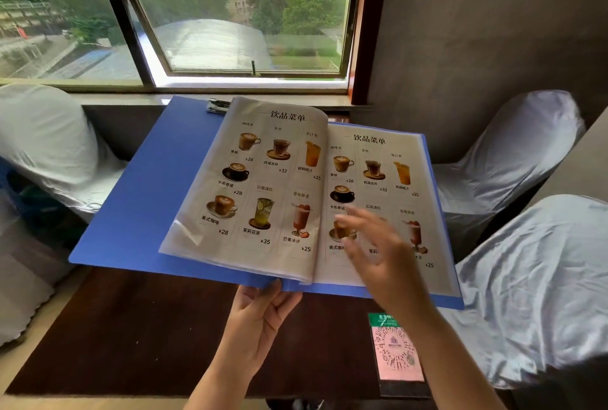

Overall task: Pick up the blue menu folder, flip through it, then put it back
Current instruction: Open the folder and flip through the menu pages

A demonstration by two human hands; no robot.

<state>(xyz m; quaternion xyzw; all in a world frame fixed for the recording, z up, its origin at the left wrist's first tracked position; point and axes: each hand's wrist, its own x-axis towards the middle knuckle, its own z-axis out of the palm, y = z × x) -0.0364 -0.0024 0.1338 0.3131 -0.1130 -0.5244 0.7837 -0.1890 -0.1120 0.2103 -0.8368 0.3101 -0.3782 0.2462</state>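
Filling the upper half of my view is a window [237,19] with a dark frame, set above a pale sill; greenery and rooftops show beyond the glass. Below it I note a dark wooden table [131,337], flanked by chairs in pale fabric covers: one on the left [42,146], two on the right [513,159] [539,284].

The blue menu folder [141,199] is held open above the table, clear of its surface, tilted so the far edge sits higher near the sill. Its left cover lies bare and blue, with a metal clip [217,105] at the top edge. Clear-sleeved pages [263,179] printed with drink photographs and prices arch up from the spine; a second printed page lies flat on the right cover.

My left hand [260,320] grips the folder at the bottom of the spine from beneath, thumb up against the near edge and fingers curled under it. My right hand [371,245] is spread loose, palm down, over the lower part of the right-hand page; it is motion-blurred, and I cannot tell whether the fingertips touch the sheet. It grasps nothing that I can see.

A pink card with a QR code [398,353] lies flat on the table near the front right, under the right forearm.
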